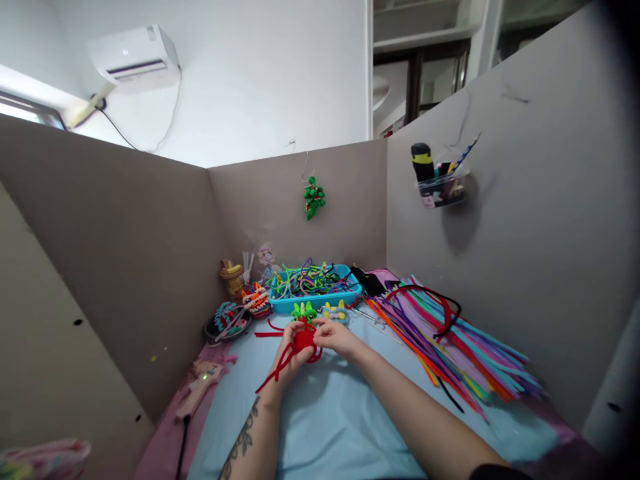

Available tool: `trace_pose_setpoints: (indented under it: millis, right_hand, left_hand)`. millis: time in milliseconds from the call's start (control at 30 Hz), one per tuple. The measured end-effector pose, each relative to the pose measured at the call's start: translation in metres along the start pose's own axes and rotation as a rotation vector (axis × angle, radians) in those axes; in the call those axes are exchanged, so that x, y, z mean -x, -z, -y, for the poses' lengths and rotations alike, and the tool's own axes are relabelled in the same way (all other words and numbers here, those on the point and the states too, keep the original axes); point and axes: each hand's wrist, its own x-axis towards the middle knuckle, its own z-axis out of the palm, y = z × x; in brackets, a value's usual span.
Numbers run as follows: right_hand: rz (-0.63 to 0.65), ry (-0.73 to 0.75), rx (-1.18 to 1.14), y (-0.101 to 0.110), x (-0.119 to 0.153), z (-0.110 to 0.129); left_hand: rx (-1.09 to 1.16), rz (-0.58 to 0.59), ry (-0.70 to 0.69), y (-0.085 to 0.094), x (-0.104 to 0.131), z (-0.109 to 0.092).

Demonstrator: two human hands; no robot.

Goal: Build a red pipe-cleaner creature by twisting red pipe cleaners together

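Note:
A bundle of red pipe cleaners (303, 340), with loose ends trailing to the left and down over the wrist, sits between my two hands above the blue cloth. My left hand (289, 347) cradles it from the left with curled fingers. On the other side, my right hand (334, 335) pinches at its right edge, thumb and fingertips together. Just beyond my fingers are a green pipe-cleaner figure (303, 311) and a yellow and blue one (334, 312). How the red strands are joined is too small to make out.
A blue tray (284, 305) of pipe-cleaner scraps stands behind my hands. Long colored pipe cleaners (440, 333) lie on the right, with scissors (373, 318) beside them. At left are a dark bowl (216, 333), an orange and white figure (257, 301) and a pink power strip (197, 390).

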Motion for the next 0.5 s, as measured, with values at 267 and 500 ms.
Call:
trace_pose_setpoints:
  millis: [267,500]
  right_hand:
    - [-0.001,0.016,0.028,-0.006,0.004,0.006]
    - [-0.217,0.062,0.019,-0.009,-0.004,-0.004]
  left_hand:
    - [-0.057,-0.006,-0.021,-0.002,0.002,0.002]
    - [0.006,-0.172,-0.013,0.0,-0.001,0.008]
